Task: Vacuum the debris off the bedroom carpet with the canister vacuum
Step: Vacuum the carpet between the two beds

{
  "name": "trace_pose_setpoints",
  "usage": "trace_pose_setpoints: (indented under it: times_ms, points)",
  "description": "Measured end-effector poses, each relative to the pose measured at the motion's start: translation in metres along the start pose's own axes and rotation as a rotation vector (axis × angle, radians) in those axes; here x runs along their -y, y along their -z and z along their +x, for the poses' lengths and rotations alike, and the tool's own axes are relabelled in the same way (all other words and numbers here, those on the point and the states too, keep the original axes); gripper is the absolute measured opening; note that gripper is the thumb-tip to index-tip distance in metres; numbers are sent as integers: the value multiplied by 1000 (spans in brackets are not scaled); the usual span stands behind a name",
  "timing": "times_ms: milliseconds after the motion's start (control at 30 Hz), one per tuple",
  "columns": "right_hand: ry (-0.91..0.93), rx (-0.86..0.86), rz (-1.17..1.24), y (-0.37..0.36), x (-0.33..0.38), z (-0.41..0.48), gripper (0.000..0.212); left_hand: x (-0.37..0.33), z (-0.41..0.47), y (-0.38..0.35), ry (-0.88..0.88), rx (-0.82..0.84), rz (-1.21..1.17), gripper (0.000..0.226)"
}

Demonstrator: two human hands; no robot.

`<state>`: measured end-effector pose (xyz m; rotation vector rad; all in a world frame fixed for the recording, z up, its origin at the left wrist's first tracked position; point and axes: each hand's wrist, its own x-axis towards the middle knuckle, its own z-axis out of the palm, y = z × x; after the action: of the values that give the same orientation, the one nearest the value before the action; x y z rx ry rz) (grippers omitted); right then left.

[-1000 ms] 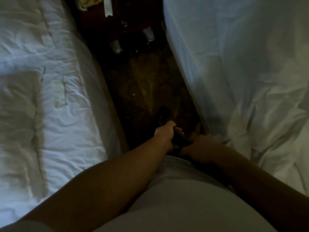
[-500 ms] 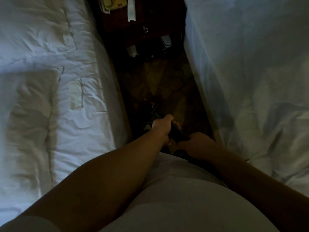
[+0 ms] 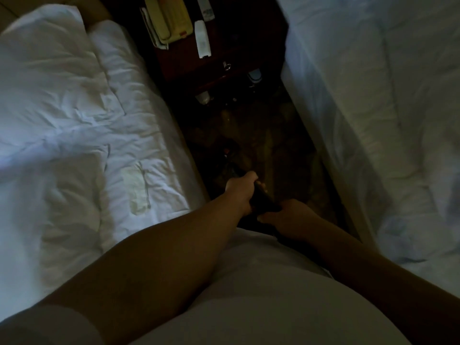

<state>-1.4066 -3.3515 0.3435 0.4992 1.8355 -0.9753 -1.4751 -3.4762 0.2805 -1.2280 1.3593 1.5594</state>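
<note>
Head view, dim light. At centre frame the left hand (image 3: 240, 192) curls its fingers round the dark vacuum wand (image 3: 264, 201). The right hand (image 3: 290, 217), just below and to the right, grasps the same wand nearer the body. The wand runs up and left from the hands over the dark patterned carpet (image 3: 263, 135), in the narrow aisle between the left bed (image 3: 74, 115) and the right bed (image 3: 378, 95). Its far end is lost in shadow. At top centre a nightstand (image 3: 224, 53) bears a yellow telephone (image 3: 169, 21) and a white remote (image 3: 202, 42).
</note>
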Motion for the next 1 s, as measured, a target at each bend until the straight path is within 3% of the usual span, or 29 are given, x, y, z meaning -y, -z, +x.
trace_pose_setpoints:
  times_ms: [300,533,667,800,1000]
  points:
    - [-48,39,-7,-5,15,8,29,-2,8,16,19,-28,-21,9]
    - [83,116,-89,1,-14,-15,16,45,-12,8,39,-89,-138,6]
    - [61,158,-122,2,-66,-32,32,95,-30,-13,9,-132,-190,8]
    - [21,190,-116,2,-138,-68,28,173,-52,-36,10,-160,-199,24]
    - [-29,200,-236,-8,-219,-116,27,265,-102,-63,46,-154,-308,10]
